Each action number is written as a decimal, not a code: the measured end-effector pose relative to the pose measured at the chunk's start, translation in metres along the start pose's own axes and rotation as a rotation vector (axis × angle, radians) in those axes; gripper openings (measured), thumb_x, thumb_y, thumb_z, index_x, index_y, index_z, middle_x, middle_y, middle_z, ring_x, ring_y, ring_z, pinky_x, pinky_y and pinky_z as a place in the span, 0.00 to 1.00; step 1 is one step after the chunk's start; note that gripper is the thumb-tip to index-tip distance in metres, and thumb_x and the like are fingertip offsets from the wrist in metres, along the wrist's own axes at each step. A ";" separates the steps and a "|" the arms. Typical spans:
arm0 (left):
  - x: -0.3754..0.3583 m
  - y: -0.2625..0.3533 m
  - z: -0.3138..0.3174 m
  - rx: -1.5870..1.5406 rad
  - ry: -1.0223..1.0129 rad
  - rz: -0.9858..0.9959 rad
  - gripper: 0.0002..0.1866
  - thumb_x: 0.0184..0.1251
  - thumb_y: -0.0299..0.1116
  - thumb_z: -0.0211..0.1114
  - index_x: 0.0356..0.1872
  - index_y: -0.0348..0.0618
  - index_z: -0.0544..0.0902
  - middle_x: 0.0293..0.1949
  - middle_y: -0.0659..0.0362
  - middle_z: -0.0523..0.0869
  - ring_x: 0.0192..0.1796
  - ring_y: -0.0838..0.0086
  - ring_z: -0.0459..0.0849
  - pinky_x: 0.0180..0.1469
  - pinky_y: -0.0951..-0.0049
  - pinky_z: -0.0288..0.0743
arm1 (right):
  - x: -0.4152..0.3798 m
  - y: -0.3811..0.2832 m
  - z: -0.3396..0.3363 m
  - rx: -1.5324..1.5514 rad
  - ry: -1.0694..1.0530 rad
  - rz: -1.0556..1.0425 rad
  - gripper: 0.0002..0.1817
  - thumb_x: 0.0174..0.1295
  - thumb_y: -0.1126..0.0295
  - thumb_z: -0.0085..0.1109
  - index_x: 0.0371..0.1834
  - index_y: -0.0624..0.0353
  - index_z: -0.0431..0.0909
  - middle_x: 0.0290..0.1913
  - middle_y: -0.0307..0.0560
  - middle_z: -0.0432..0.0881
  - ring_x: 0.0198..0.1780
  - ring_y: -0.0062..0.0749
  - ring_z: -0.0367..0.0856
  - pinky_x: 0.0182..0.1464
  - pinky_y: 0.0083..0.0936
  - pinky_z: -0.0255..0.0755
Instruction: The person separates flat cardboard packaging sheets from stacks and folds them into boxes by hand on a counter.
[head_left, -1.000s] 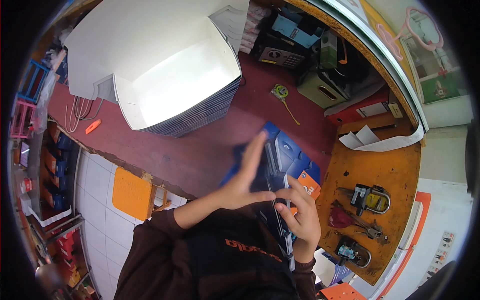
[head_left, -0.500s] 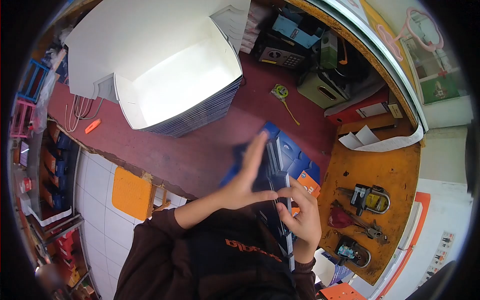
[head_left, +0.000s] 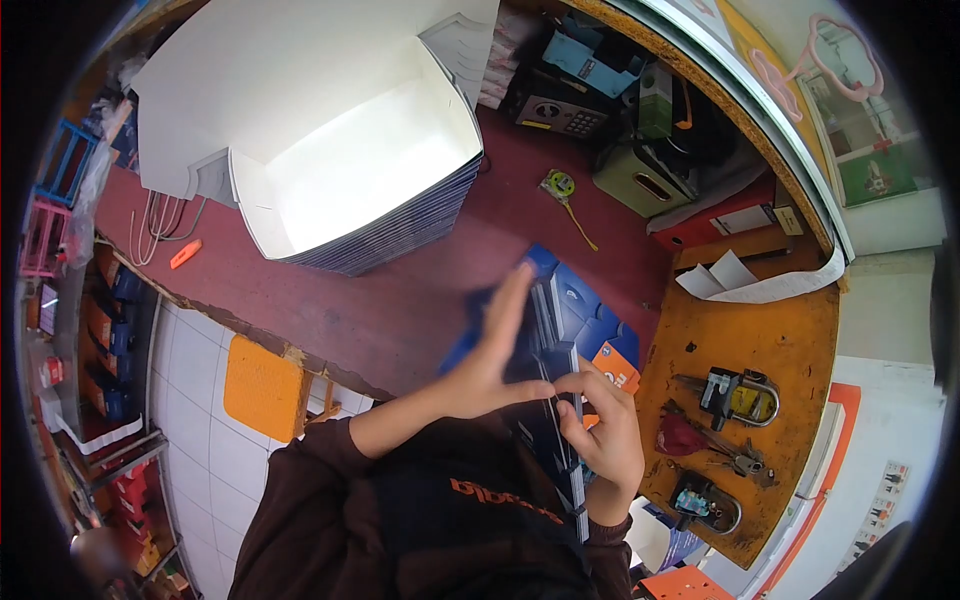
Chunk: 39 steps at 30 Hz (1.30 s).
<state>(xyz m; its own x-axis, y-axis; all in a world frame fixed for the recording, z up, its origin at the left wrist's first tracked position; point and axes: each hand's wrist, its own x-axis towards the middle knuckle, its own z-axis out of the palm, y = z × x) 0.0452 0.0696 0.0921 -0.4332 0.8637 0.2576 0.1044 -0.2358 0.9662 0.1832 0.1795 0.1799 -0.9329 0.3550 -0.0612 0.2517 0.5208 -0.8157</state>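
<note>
Close to my body, a stack of dark blue folded cardboard sheets (head_left: 548, 400) is held on edge between my two hands. My left hand (head_left: 492, 355) lies against its left side, fingers stretched upward and thumb pointing right at the sheet edges. On the right side my right hand (head_left: 602, 430) grips the edges, its fingertips near my left thumb. More blue printed cardboard (head_left: 592, 312) lies flat on the red table behind the stack, beside an orange printed piece (head_left: 617, 367).
Nested open white boxes (head_left: 360, 150) stand on the red table (head_left: 330, 310). Beyond are a tape measure (head_left: 562, 186), a safe (head_left: 560, 110) and a green box (head_left: 645, 182). Padlocks (head_left: 738, 397) and keys (head_left: 745, 460) lie on the wooden surface at right. An orange cutter (head_left: 186, 253) is at left.
</note>
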 end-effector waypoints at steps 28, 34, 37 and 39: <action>0.001 0.001 0.001 0.015 -0.014 -0.023 0.58 0.54 0.55 0.64 0.69 0.33 0.33 0.71 0.42 0.34 0.73 0.52 0.30 0.70 0.55 0.28 | 0.003 0.006 -0.001 0.064 -0.008 -0.038 0.10 0.49 0.74 0.62 0.35 0.59 0.77 0.41 0.53 0.80 0.29 0.34 0.79 0.27 0.20 0.71; 0.001 0.002 0.000 0.036 -0.018 -0.012 0.58 0.54 0.54 0.65 0.68 0.33 0.33 0.71 0.42 0.35 0.73 0.52 0.30 0.70 0.56 0.28 | 0.003 0.005 -0.002 0.071 -0.015 -0.044 0.09 0.49 0.75 0.62 0.35 0.60 0.77 0.41 0.51 0.80 0.29 0.33 0.79 0.27 0.19 0.70; 0.001 0.002 0.000 0.038 -0.019 -0.013 0.58 0.54 0.55 0.64 0.68 0.33 0.33 0.71 0.42 0.35 0.73 0.52 0.31 0.70 0.56 0.29 | 0.004 0.004 -0.002 0.068 -0.009 -0.065 0.09 0.49 0.75 0.62 0.35 0.60 0.77 0.40 0.50 0.80 0.29 0.34 0.79 0.27 0.19 0.70; 0.002 0.001 0.000 0.034 -0.012 -0.007 0.58 0.54 0.55 0.64 0.68 0.32 0.33 0.71 0.42 0.36 0.73 0.52 0.31 0.70 0.57 0.29 | 0.004 0.004 -0.002 0.059 -0.005 -0.075 0.09 0.49 0.75 0.62 0.35 0.60 0.77 0.40 0.50 0.79 0.29 0.34 0.79 0.28 0.20 0.70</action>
<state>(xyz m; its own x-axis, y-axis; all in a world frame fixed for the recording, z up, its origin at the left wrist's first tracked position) 0.0448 0.0710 0.0934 -0.4237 0.8704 0.2508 0.1320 -0.2146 0.9677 0.1807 0.1847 0.1776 -0.9499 0.3125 -0.0017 0.1656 0.4987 -0.8508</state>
